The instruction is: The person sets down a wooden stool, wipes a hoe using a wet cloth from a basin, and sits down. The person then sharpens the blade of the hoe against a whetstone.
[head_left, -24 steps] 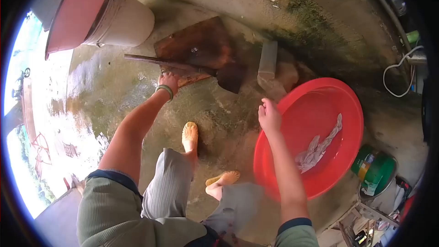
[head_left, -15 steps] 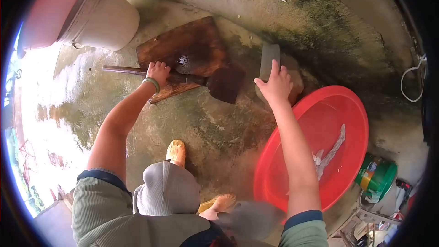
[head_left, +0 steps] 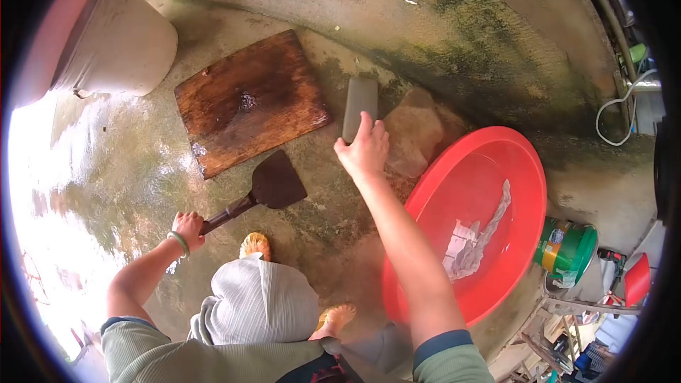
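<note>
- Left hand [head_left: 189, 232]: fingers closed around the handle end of the dark flat-bladed tool [head_left: 279, 180], its blade near the lower edge of the wooden board [head_left: 251, 96], off its surface.
- Right hand [head_left: 367, 154]: thumb and fingers grasping the lower end of the gray block [head_left: 360, 98], beside the rock [head_left: 413, 132]; whether it is lifted, I cannot tell.
- Done: 2 items are in hand, 1 per hand.
- Left undone: tool and block are apart; the pale cloth [head_left: 468, 249] lies unheld inside the red tub [head_left: 499, 143].
</note>
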Demonstrator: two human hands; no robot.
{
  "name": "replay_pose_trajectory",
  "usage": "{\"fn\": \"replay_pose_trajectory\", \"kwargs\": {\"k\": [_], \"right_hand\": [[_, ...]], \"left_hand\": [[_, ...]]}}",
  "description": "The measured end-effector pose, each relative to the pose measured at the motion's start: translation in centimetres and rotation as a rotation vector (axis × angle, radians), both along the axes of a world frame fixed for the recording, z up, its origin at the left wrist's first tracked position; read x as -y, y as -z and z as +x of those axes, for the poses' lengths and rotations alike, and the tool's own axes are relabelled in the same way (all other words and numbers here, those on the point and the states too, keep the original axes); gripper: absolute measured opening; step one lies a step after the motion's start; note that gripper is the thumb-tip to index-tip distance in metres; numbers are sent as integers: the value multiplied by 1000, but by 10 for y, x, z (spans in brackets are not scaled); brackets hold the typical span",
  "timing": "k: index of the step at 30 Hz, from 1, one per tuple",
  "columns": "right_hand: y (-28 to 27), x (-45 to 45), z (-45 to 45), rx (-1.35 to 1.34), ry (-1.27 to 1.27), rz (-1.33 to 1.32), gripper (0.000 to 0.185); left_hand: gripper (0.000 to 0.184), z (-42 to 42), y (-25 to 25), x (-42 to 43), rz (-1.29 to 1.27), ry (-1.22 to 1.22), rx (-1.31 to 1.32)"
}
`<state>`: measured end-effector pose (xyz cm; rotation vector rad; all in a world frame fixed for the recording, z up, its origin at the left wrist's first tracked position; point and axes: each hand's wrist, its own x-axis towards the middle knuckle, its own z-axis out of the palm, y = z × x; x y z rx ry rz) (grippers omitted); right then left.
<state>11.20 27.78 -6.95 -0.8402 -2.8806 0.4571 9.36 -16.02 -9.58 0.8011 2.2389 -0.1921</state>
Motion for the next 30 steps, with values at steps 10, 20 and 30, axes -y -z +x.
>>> {"fn": "replay_pose_trajectory", "kwargs": {"k": [10, 20, 30], "right_hand": [[-6, -110, 1, -39, 274, 112, 58], [71, -204, 16, 135, 795, -391, 82], [-7, -116, -6, 17, 785, -824, 56]], "left_hand": [[32, -6, 31, 13, -84, -74, 100], [58, -168, 94, 7, 582, -1080, -361], [78, -300, 47, -89, 333, -460, -593]]}}
